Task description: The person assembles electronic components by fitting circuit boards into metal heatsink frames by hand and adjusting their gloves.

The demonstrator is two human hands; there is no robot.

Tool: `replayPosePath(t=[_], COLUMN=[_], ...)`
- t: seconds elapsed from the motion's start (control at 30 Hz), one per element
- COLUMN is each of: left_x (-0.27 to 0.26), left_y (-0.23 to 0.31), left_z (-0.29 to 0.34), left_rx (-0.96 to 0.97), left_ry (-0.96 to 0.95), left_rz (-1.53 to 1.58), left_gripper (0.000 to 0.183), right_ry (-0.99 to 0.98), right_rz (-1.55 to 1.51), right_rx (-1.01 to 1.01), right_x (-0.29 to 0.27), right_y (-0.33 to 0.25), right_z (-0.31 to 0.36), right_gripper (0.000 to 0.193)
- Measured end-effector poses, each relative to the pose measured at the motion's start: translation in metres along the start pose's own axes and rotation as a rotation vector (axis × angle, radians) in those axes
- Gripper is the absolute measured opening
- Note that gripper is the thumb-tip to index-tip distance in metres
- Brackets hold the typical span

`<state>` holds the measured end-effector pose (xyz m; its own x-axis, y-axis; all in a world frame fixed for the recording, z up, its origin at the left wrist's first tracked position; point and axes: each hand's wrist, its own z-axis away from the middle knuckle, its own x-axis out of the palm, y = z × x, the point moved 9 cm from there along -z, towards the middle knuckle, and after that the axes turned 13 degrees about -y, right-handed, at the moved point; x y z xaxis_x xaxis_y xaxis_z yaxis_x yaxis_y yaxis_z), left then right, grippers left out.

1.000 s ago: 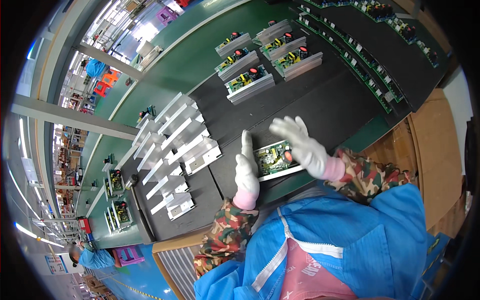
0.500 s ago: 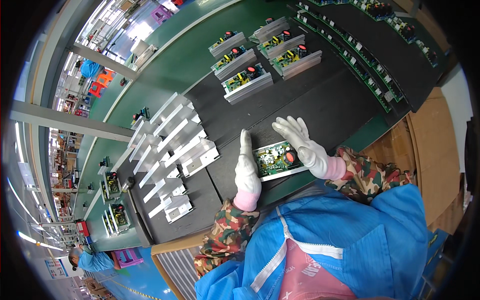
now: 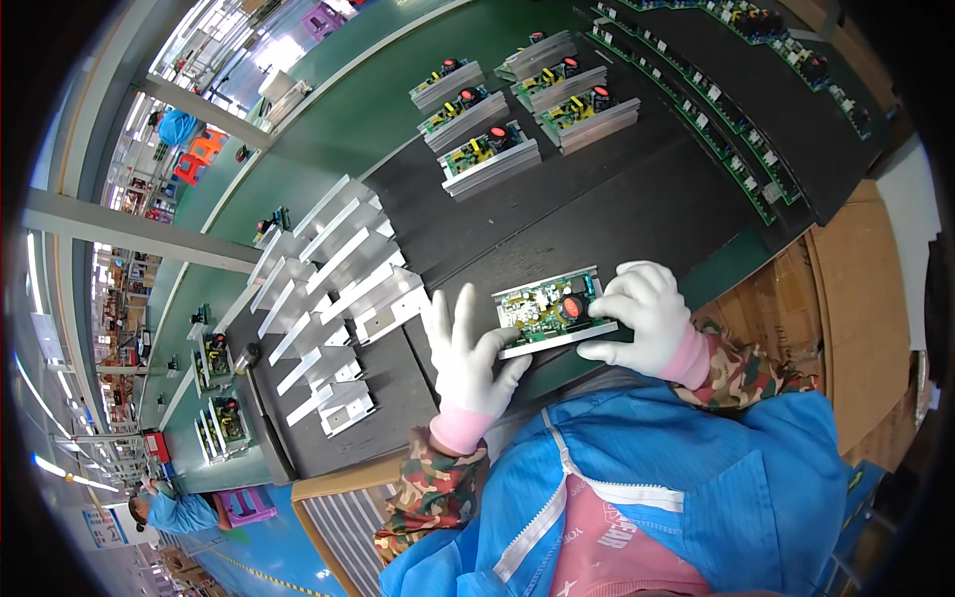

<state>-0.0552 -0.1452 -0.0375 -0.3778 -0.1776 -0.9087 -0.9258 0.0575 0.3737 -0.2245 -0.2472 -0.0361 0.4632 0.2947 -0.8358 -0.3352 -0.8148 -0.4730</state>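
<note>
In front of me on the black work surface lies a green circuit board (image 3: 542,310) in a silver metal heat sink (image 3: 560,340), with a round black-and-red part at its right side. My left hand (image 3: 466,363), in a white glove, has its thumb and index finger around the left end of the near metal edge; its other fingers stretch upward. My right hand (image 3: 645,316), also gloved, holds the right end, fingers curled over the board and thumb at the near edge. The fingertips partly cover both near corners.
Bare metal heat sinks (image 3: 348,269) stand in rows to the left. Several finished boards in heat sinks (image 3: 487,159) sit farther back, and long strips of boards (image 3: 686,109) lie at far right. Cardboard (image 3: 860,298) borders the right side. A person in blue (image 3: 179,509) sits at far left.
Both hands have gone from lying flat along the board's two ends to gripping its near corners with bent fingers. The board has shifted slightly left and its far metal edge now shows.
</note>
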Motion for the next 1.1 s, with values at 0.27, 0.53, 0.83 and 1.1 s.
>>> replayPosePath(t=[0.27,0.53,0.83,1.1], left_x=[0.001,0.003,0.004,-0.043], left_y=[0.011,0.027,0.032,0.014], left_z=[-0.009,-0.022,-0.025,-0.034], left_rx=[0.084,0.150,0.259,0.199], left_ry=[-0.015,-0.022,-0.045,0.107], left_rz=[-0.086,-0.068,-0.113,-0.052], left_gripper=[0.031,0.027,0.048,0.054], right_ry=[-0.093,0.082,-0.158,-0.216], right_rz=[-0.009,-0.030,0.262,0.493], right_rx=[0.042,0.060,-0.217,0.034], right_x=[0.024,0.000,0.001,-0.032], right_y=[0.010,-0.001,-0.027,0.094], right_z=[-0.002,-0.002,-0.030,-0.061], right_gripper=[0.040,0.048,0.056,0.057])
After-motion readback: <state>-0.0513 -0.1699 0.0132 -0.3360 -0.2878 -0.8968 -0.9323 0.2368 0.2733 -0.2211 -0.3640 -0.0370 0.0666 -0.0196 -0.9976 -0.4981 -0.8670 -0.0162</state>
